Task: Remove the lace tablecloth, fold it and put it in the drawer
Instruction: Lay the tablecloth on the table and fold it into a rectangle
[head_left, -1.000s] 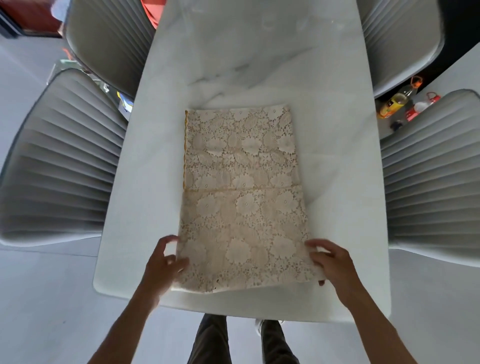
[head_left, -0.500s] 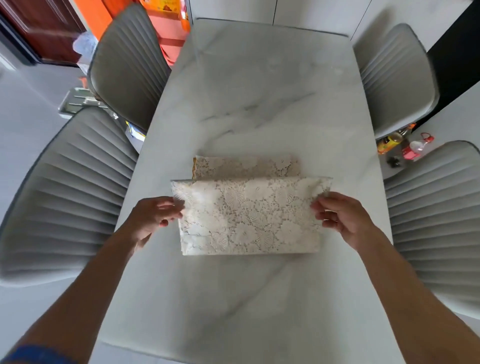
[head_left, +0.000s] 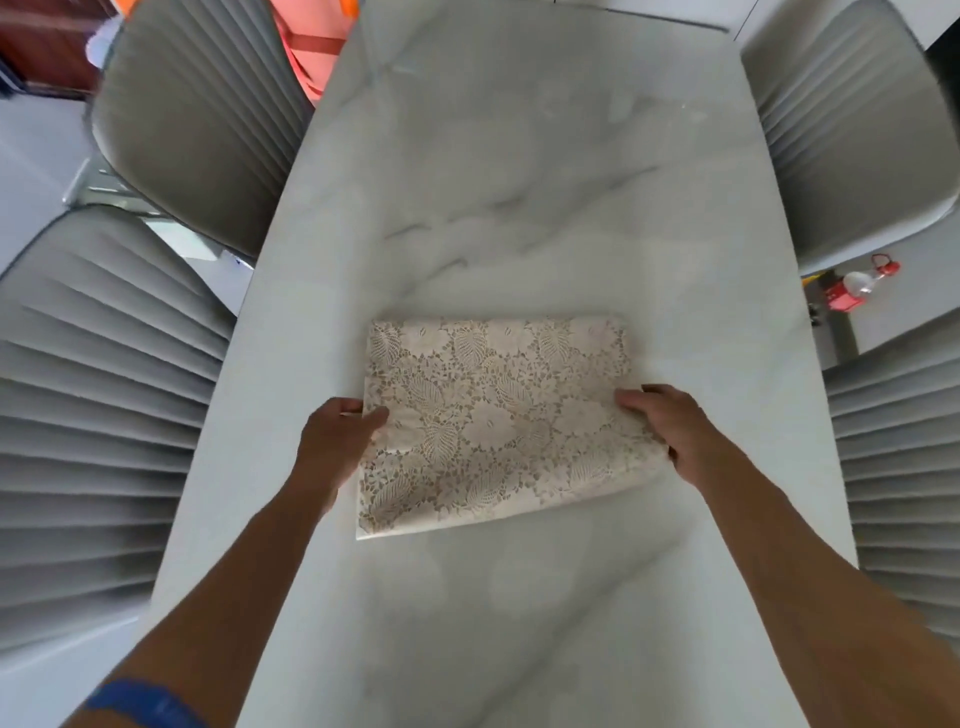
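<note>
The cream lace tablecloth (head_left: 493, 421) lies folded into a compact rectangle in the middle of the white marble table (head_left: 519, 182). My left hand (head_left: 335, 441) holds its left edge, thumb on top of the lace and fingers beneath. My right hand (head_left: 670, 428) grips the right edge the same way, and that near right corner is lifted slightly off the table. No drawer is in view.
Grey ribbed chairs stand on both sides: two on the left (head_left: 98, 405), (head_left: 202, 119) and two on the right (head_left: 904, 452), (head_left: 852, 130). Small bottles (head_left: 857, 283) sit on the floor between the right chairs. Something orange (head_left: 311, 47) is behind the far left chair.
Both hands carried the near half of the long cloth away from me and folded it over the far half. The cloth is now half as long, and my hands have slid to its side edges.
</note>
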